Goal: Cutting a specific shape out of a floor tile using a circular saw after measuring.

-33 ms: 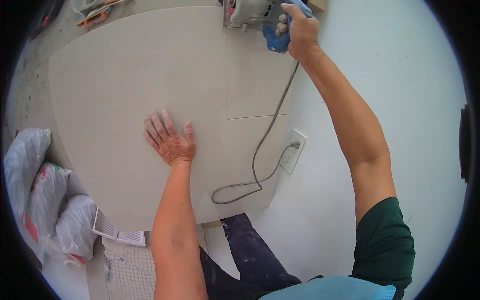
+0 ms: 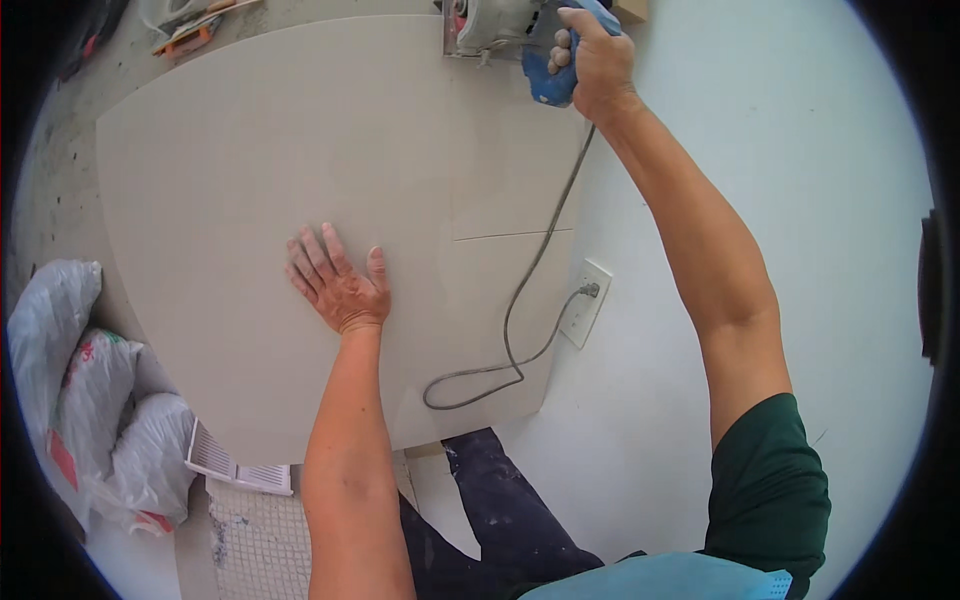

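Note:
My right hand (image 2: pixel 603 62) is wrapped around the blue handle of a circular saw (image 2: pixel 545 75), which sits at the far right edge of a large beige panel (image 2: pixel 230 180). The saw's far part is cut off by the top of the view, and its blade is hidden. With fingers spread, my left hand (image 2: pixel 345 287) lies on the middle of the panel, holding nothing. A grey cord (image 2: pixel 525 280) runs from the saw over the panel, loops near its front edge and ends at a white wall outlet (image 2: pixel 586 305). A thin straight line (image 2: pixel 513 235) crosses the panel's right side.
The white wall (image 2: pixel 800 200) rises along the right. Several filled plastic bags (image 2: pixel 100 390) lean at the left, next to a white slotted plastic tray (image 2: pixel 240 470). Orange-handled tools (image 2: pixel 188 40) lie on the floor at far left. My legs (image 2: pixel 510 500) stand against the near edge.

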The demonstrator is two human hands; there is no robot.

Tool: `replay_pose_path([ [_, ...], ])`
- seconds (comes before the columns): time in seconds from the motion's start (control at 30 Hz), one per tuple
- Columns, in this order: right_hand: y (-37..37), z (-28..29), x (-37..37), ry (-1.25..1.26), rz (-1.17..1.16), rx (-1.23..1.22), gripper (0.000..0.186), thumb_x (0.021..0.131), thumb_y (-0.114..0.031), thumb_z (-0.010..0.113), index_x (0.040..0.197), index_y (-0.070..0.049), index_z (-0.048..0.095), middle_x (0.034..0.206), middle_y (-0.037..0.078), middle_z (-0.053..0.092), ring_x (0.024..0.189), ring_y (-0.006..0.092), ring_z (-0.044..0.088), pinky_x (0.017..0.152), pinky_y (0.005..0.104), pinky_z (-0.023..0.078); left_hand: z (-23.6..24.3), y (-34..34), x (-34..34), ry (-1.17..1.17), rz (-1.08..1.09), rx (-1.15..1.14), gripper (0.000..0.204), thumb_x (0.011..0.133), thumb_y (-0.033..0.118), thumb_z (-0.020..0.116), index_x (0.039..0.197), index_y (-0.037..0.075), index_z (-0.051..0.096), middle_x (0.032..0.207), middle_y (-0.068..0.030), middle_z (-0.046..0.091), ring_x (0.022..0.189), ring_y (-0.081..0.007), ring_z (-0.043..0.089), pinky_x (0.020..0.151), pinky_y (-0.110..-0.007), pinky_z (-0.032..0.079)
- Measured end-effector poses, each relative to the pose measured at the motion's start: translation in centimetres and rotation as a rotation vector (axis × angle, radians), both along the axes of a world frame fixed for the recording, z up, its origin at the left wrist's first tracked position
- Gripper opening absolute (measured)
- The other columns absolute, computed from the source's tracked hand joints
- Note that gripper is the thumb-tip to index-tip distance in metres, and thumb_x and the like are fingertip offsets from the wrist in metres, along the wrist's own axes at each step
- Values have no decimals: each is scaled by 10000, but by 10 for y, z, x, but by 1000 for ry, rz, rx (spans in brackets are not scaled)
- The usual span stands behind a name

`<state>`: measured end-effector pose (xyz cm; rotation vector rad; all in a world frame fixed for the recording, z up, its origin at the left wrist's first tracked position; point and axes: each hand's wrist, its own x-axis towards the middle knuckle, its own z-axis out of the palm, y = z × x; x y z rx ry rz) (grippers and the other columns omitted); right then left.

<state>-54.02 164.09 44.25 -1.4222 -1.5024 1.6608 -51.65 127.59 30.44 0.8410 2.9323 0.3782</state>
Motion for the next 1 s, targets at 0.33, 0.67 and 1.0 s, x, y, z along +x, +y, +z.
replay_pose_path([
  [0.33,4,-4,-1,16,11,15,67,879,-118,632,861,-90,574,641,-9,526,457,101,480,401,271,413,-2,1,0,2,12,-27,725,959,591,395,1504,124,294,1575,-139,243,1482,-342,154,1201,-523,97],
  [0.67,10,-12,5,47,32,-39,137,851,-161,677,862,-62,582,687,29,558,528,132,531,510,322,469,0,1,1,-16,11,-30,720,954,566,418,1505,122,287,1576,-140,237,1480,-344,155,1199,-524,92],
  [1.0,8,-4,-5,-21,11,-1,115,873,-127,649,907,-57,564,667,2,550,478,112,503,426,273,439,2,2,0,-22,12,-24,722,951,559,442,1500,114,292,1563,-143,259,1470,-353,173,1194,-531,113],
])
